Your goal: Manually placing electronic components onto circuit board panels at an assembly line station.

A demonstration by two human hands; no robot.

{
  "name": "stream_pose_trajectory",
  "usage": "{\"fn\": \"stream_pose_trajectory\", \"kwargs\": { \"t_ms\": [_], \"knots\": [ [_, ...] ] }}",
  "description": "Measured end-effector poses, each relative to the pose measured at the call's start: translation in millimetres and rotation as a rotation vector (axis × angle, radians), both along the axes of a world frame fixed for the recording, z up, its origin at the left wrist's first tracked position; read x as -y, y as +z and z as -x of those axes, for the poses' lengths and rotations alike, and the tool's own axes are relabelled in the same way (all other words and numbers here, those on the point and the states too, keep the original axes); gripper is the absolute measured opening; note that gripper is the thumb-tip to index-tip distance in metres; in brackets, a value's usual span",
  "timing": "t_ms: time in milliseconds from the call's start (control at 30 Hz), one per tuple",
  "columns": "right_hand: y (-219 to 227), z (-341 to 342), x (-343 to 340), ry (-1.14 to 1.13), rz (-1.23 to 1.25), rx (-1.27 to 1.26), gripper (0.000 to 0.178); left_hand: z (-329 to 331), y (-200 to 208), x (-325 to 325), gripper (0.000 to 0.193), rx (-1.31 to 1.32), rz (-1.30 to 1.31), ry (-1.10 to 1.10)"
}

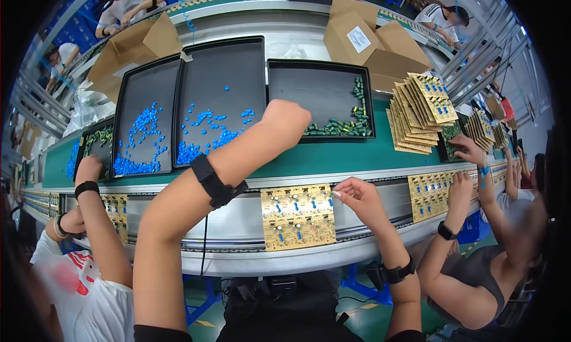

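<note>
Factory conveyor carries a circuit board. Beside the board's right edge, the right hand pinches narrowly, any held piece unclear. Beyond the board, the left hand curls over a tray of green parts, grip hidden. Leftward beyond the board lie blue pieces.

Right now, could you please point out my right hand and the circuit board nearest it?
Right hand (pixel 361 200), head view: middle of the hand.
Circuit board (pixel 299 216), head view: middle of its face.

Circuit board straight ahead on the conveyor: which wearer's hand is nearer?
Right. The right hand is at the upper right edge of the circuit board; the left hand is beyond, over the black tray of green components.
</note>
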State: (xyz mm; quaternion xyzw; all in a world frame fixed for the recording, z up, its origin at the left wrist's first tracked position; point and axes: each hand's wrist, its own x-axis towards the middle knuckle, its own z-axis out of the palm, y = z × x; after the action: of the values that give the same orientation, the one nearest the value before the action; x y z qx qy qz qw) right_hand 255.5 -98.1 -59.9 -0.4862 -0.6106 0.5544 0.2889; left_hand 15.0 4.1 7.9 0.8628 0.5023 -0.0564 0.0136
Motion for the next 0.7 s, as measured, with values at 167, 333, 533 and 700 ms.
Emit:
{"fn": "stream_pose_trajectory", "kwargs": {
  "t_ms": [167,333,533,700],
  "knots": [
    [9,10,3,0.005,-0.15,0.153,0.01,-4,9,1,0.009,-0.055,-0.007,-0.032],
    [19,16,4,0.081,-0.49,0.398,0.011,7,4,-2,0.01,0.12,0.005,0.015],
    [31,26,-4,0.3,-0.799,0.642,0.01,15,-14,28,0.011,0.491,-0.318,-0.054],
    [38,31,-13,0.445,-0.756,0.754,0.011,22,6,57,0.011,0.663,-0.444,-0.251]
  ]
}}
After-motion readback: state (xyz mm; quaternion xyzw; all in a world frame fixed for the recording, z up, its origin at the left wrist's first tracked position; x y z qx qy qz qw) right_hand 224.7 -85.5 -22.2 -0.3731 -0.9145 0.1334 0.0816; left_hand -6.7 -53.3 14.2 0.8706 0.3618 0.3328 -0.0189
